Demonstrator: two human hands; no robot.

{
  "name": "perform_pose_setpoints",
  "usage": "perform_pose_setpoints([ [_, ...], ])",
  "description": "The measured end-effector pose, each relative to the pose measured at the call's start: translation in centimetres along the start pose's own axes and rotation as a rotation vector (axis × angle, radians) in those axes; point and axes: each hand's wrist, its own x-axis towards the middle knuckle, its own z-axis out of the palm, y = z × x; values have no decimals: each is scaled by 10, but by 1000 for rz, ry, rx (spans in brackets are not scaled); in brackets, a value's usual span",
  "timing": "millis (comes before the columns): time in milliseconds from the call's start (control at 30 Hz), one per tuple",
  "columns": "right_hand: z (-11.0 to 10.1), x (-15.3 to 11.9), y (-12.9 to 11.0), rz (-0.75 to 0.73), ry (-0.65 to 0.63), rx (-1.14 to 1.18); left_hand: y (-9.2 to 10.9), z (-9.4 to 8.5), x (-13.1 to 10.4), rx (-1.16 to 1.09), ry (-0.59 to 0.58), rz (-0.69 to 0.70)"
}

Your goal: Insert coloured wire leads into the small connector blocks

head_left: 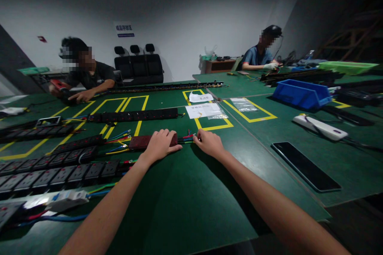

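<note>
Maroon block (139, 142) lies beneath the left hand (160, 144), which grips it, while the right hand (208, 142) pinches wires (186, 140) between them, seemingly arranging these, calling for steady tension.

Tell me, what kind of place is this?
Probably a workshop for electrical parts: there are rows of black sockets, colored wires and a big green worktable.

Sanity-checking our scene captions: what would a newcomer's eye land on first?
Near the centre, the left hand lies over a dark red block, while the right hand curls at the wires by its right end. Next, the bright blue bin on the right and the black socket strips lined up along the left of the green table.
</note>
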Motion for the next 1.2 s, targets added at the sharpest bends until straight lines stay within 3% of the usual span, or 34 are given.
perform_pose_setpoints([
  [1200, 3, 1, 2, 0, 10, -10, 1, -1, 0, -23, -8, -3],
])
